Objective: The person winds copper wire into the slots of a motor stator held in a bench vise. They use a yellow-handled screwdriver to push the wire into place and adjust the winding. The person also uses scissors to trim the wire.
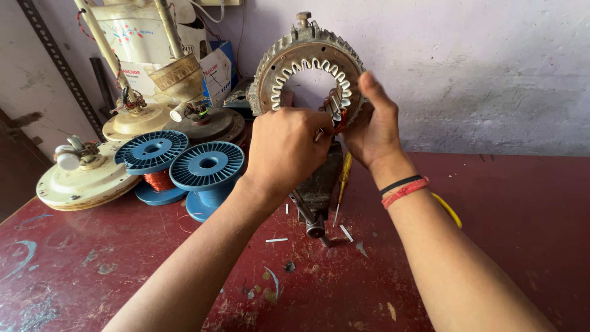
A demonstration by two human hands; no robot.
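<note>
Head view, read left to right. Cream fan housings [86, 178] lie at the far left of the red table [522, 233]; just beside them stand two blue wire spools [184, 163], one showing copper wire. None of these is touched.

Left hand [284, 150]: fingers curled narrow, pinched at the lower right of the ring's inner edge. Whether they grip wire or an insulating strip cannot be told; the knuckles hide it.

Motor ring [308, 67]: stands upright on edge in a small bench vise [316, 184], against the wall at centre. Its open face points toward the camera; its axis runs level, from wall to viewer, with no long axis to speak of. White slot liners line the upper inner teeth; copper windings show at lower right.

Right hand [372, 126]: wrapped on the ring's right rim, thumb raised along the outer edge, steadying it.

Screwdriver [342, 184], yellow handle, lies just beside the vise.

Risks, as judged:
- Wire scraped on the slot teeth; hard pulling would strip its coating.
- Ring tilting in the vise under a sideways pull.
- Fingertips cut on tooth edges.
- White strip offcuts [276, 240] on the table getting underhand.
</note>
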